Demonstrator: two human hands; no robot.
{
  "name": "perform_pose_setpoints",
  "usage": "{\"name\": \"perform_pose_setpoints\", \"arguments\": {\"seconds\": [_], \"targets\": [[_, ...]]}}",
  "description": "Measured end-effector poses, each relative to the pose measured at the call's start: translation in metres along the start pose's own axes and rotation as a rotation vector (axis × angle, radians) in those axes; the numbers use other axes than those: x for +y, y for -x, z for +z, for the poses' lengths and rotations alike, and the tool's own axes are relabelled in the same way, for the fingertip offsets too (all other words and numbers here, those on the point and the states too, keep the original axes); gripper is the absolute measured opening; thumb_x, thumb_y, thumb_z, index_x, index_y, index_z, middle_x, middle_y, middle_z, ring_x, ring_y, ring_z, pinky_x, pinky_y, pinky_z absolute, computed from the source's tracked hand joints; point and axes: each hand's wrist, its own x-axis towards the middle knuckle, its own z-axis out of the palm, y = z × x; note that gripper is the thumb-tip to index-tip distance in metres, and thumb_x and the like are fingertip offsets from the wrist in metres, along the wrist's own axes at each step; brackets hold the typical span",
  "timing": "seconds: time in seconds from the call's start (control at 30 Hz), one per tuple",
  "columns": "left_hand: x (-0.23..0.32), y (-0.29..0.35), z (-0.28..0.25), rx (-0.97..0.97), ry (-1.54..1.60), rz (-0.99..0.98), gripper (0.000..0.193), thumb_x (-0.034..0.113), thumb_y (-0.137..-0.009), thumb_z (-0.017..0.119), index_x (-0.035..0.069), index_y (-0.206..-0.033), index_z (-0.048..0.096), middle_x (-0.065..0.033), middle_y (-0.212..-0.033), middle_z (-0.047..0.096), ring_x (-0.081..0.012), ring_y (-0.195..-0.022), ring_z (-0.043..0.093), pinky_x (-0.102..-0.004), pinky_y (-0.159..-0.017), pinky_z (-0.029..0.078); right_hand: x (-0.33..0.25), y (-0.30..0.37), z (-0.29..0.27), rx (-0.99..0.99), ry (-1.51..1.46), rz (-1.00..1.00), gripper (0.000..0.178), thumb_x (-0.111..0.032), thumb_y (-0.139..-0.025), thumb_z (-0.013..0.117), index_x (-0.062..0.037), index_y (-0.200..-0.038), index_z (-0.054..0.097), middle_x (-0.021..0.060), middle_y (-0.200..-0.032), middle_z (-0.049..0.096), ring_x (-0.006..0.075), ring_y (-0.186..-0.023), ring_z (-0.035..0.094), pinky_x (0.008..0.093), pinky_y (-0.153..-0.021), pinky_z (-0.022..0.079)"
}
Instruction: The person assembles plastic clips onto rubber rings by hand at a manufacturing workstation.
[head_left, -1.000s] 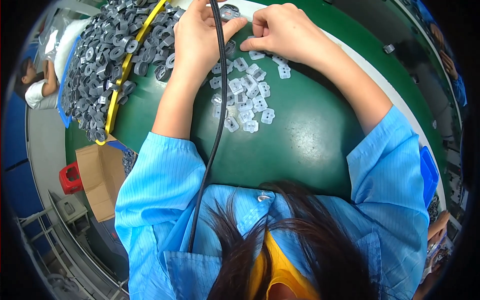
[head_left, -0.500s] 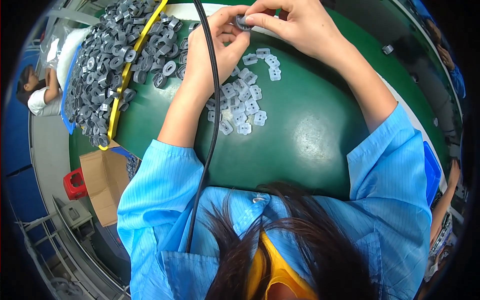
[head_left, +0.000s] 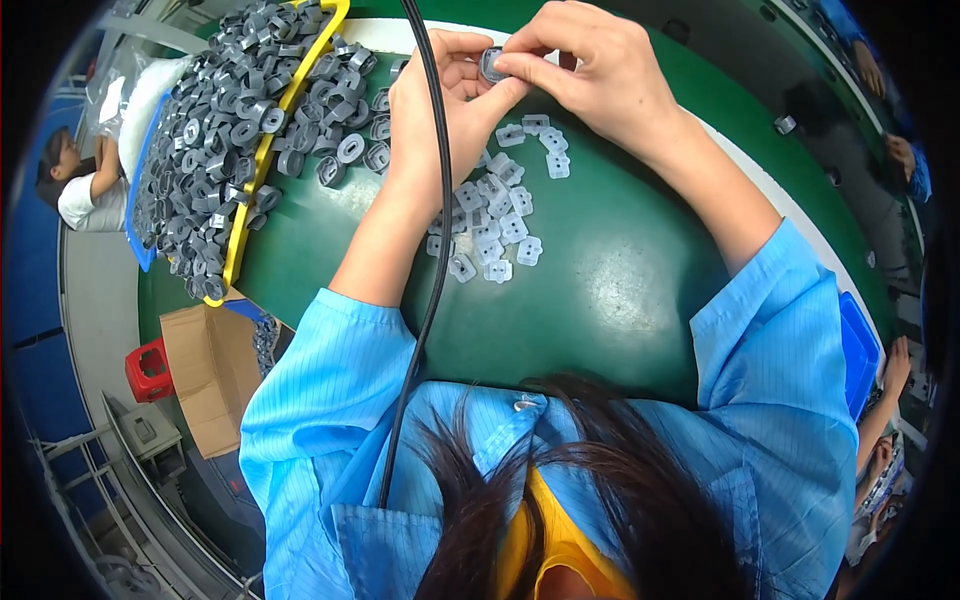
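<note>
Between my two hands is a small grey plastic housing with a rounded-square rim (head_left: 492,64). My left hand (head_left: 412,130) grips its left side with fingers and thumb. From the other side, my right hand (head_left: 610,75) pinches it, thumb and curled fingers on its edge. Whether a second piece sits inside it, I cannot tell. Just below the hands, translucent plastic plates (head_left: 487,231) with small holes lie in a loose cluster on the green table (head_left: 620,290). A few more plates (head_left: 558,164) lie apart, under my right wrist.
At the left, grey housings (head_left: 200,150) are heaped by a yellow-edged tray rim (head_left: 240,218), with more loose housings (head_left: 345,105) beside it. A black cable (head_left: 437,250) hangs across the view over my left wrist. A cardboard box (head_left: 205,375) and red stool (head_left: 148,370) stand lower left.
The view has shifted slightly, so the hands and plates appear a little lower and further right. The grey housing is turned, showing more of its face. Both hands keep hold of it.
</note>
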Motion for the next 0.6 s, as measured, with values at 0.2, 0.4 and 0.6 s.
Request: {"name": "perform_pose_setpoints", "arguments": {"seconds": [0.2, 0.4, 0.6], "targets": [[-0.005, 0.003, -0.005, 0.012, -0.04, -0.04, 0.038, 0.009, -0.074, 0.08, -0.001, -0.101, 0.055, -0.0079, -0.082, 0.066, -0.0111, -0.07, 0.064, -0.0244, -0.062, 0.053, -0.036, -0.034, -0.017, -0.324, -0.129, 0.749, 0.014, -0.012, -0.076, 0.073, 0.0006, -0.079, 0.068, 0.0129, -0.073, 0.064, 0.0231, -0.065, 0.063, 0.0319, -0.06, 0.049], [0.0, 0.004, -0.004, -0.051, -0.322, 0.09, 0.037, -0.002, -0.081, 0.072, -0.004, -0.11, 0.05, -0.0111, -0.098, 0.062, -0.0127, -0.084, 0.065, -0.022, -0.072, 0.055, -0.03, -0.031, -0.018, -0.393, -0.063, 0.771, 0.016, -0.012, -0.075, 0.073, 0.0012, -0.082, 0.068, 0.0143, -0.073, 0.064, 0.0249, -0.066, 0.064, 0.0333, -0.062, 0.05], [-0.005, 0.002, -0.001, 0.019, -0.119, 0.214, 0.036, 0.003, -0.072, 0.079, 0.003, -0.103, 0.061, -0.0056, -0.099, 0.053, -0.0133, -0.074, 0.062, -0.025, -0.064, 0.054, -0.022, -0.022, -0.018, -0.332, -0.306, 1.013, 0.016, -0.011, -0.08, 0.07, 0.0029, -0.089, 0.068, 0.0102, -0.077, 0.068, 0.0175, -0.068, 0.064, 0.0275, -0.063, 0.051]]}}
